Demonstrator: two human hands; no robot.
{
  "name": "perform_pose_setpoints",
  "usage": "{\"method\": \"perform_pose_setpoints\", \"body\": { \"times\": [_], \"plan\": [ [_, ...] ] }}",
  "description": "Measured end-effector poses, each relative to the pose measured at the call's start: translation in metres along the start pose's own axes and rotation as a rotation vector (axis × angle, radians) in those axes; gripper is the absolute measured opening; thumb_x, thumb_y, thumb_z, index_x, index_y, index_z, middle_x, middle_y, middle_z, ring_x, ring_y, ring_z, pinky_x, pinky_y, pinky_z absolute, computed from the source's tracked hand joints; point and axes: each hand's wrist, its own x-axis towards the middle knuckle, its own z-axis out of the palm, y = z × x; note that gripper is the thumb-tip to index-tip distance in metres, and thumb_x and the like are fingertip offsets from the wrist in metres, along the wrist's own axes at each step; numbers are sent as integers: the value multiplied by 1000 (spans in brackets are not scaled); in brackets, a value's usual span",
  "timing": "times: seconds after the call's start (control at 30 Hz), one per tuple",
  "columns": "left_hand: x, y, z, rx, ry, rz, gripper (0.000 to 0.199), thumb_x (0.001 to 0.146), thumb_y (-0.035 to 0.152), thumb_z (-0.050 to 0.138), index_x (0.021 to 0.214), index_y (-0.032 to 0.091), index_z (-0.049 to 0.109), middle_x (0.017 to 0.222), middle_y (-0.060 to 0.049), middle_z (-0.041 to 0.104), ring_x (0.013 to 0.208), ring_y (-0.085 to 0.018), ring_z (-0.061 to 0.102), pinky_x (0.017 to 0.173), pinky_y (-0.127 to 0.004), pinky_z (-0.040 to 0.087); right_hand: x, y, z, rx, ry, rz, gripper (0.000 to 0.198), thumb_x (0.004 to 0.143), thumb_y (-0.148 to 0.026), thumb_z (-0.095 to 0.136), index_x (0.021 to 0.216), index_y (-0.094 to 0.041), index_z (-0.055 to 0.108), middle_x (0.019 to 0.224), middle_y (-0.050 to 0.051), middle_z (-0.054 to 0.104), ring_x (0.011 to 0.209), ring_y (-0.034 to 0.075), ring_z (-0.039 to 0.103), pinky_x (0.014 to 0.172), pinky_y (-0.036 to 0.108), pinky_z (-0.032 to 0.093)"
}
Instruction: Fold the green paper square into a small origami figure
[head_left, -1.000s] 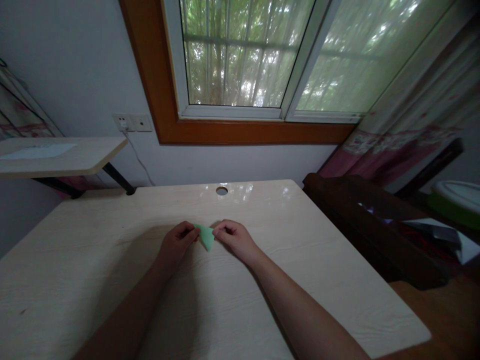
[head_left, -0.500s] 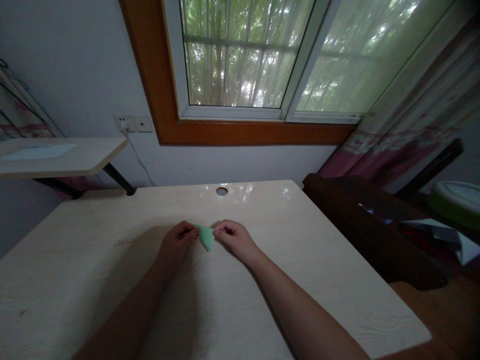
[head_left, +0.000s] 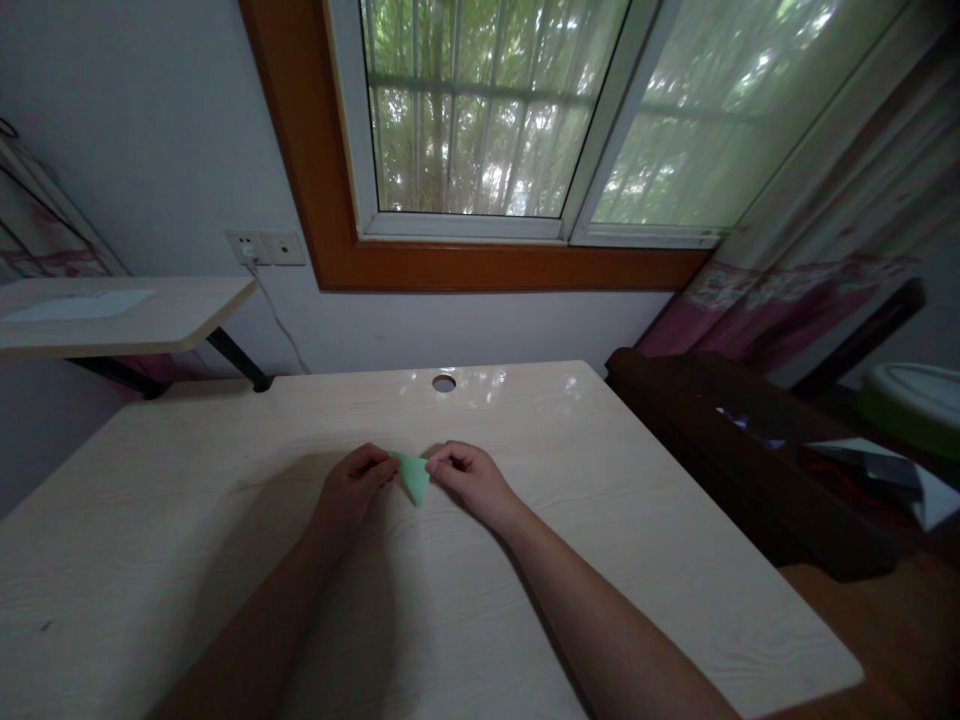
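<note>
A small green piece of paper point(head_left: 413, 478), folded to a triangle, hangs point down between my two hands above the pale wooden desk point(head_left: 600, 560). With thumb and fingers, my left hand point(head_left: 358, 482) pinches its upper left corner. The upper right corner is pinched by my right hand point(head_left: 469, 478). My fingertips hide both of those corners, while the middle and the lower tip show.
Behind the desk's round cable hole point(head_left: 444, 383) rise the wall and a wood-framed window point(head_left: 510, 268). A raised shelf point(head_left: 202, 300) on black legs stands at the left. Dark wooden furniture point(head_left: 712, 430) is close by the desk's right edge.
</note>
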Motion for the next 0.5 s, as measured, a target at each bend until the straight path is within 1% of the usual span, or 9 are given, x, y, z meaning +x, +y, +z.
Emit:
{"method": "perform_pose_setpoints", "body": {
  "times": [0.3,0.5],
  "plan": [
    [1,-5,-1,17,-17,1,25,83,36,56,67,18,57,64,3,50,64,-14,47,61,-23,37,0,4,-1,15,-12,7,17,79,-33,67,77,-16,68,69,0,61,62,12,49,61,24,38],
    [4,-6,-1,31,-23,-15,24,80,39,59,68,18,56,62,4,49,61,-13,47,58,-23,37,0,4,-1,-14,-16,5,18,79,-34,67,77,-16,68,69,0,62,62,12,49,61,24,38]
  ]
}}
